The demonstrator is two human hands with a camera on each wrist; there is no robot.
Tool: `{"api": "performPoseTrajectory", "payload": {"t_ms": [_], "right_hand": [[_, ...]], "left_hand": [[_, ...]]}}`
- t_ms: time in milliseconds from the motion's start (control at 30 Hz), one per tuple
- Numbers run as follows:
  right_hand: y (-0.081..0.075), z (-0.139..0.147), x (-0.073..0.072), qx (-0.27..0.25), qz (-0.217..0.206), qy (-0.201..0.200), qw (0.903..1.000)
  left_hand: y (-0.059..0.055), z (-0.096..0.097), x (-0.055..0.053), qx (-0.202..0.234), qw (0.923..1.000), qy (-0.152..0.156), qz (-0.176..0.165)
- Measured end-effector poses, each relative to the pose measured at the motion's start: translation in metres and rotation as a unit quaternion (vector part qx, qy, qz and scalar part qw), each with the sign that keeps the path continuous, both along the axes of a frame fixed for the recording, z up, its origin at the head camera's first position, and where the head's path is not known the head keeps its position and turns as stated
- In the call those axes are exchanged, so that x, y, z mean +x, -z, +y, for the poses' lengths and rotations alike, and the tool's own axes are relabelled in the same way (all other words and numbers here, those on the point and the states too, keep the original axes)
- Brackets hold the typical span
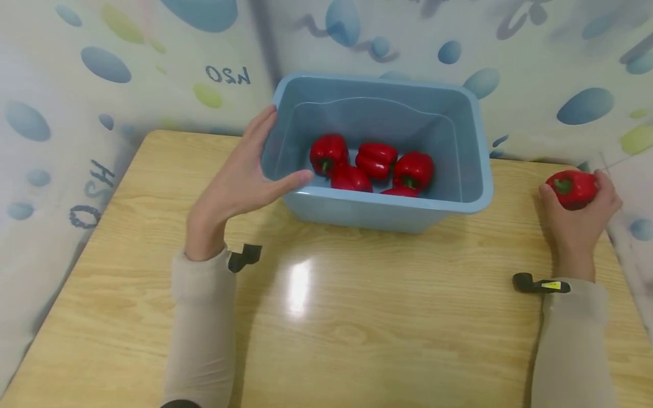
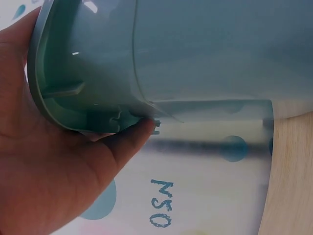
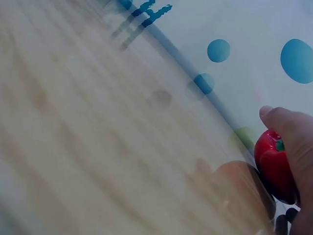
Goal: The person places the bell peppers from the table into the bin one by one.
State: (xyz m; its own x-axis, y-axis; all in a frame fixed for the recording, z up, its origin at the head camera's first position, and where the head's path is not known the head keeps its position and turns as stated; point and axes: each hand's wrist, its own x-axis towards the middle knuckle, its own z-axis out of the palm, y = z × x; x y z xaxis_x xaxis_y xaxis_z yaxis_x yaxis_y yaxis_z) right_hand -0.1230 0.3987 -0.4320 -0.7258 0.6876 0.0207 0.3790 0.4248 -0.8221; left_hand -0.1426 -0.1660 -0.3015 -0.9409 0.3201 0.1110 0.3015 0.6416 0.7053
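A light blue plastic bin (image 1: 388, 218) stands at the back of the table with several red bell peppers (image 1: 376, 160) inside. My left hand (image 1: 240, 170) holds the bin's left end, thumb across the front rim and fingers along the left side. In the left wrist view, that hand (image 2: 73, 176) lies round the rim, one fingertip under it against the outer wall. Far to the right, my right hand (image 1: 581, 221) grips another red bell pepper (image 1: 573, 188), green stem showing, between thumb and fingers. The right wrist view shows this pepper (image 3: 275, 169) partly covered by the thumb.
The light wooden table (image 1: 398, 317) ends at a wall covering (image 1: 168, 73) printed with blue and green spots, close behind the bin. Another stretch of the covering runs along the table's right edge. Both forearms wear beige sleeves with small black wrist cameras.
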Motion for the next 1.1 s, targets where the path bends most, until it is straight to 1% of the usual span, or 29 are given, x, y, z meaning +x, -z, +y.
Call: {"api": "performPoseTrajectory", "payload": {"t_ms": [67,133,300,467,533,733,833,967,1100], "right_hand": [[0.002,0.003,-0.001,0.020,-0.005,-0.002,0.9998],[0.003,0.005,-0.004,0.029,-0.006,-0.002,0.9996],[0.002,0.006,-0.008,0.038,-0.002,0.000,0.9993],[0.001,0.005,-0.013,0.037,-0.004,0.002,0.9993],[0.001,0.004,-0.014,0.029,0.002,0.002,0.9996],[-0.004,0.001,-0.014,-0.030,0.040,-0.009,0.9987],[-0.005,0.000,-0.013,-0.043,0.062,-0.013,0.9970],[-0.008,-0.004,-0.013,-0.053,0.081,-0.014,0.9952],[-0.014,-0.011,-0.011,-0.081,0.096,-0.021,0.9918]], "left_hand": [[0.000,0.001,-0.001,0.000,1.0000,0.004,-0.001],[0.000,0.001,-0.001,-0.001,1.0000,0.006,-0.002],[0.000,0.002,-0.001,0.001,1.0000,0.006,-0.007],[0.000,0.000,-0.002,0.014,0.9999,0.007,-0.007],[0.000,0.000,-0.001,0.016,0.9998,0.008,-0.008],[0.001,0.001,-0.001,0.015,0.9998,0.005,-0.014],[0.001,0.000,-0.001,0.016,0.9997,0.004,-0.015],[0.001,0.000,-0.001,0.009,0.9998,0.001,-0.017],[0.001,0.000,0.000,0.009,0.9998,0.000,-0.017]]}}
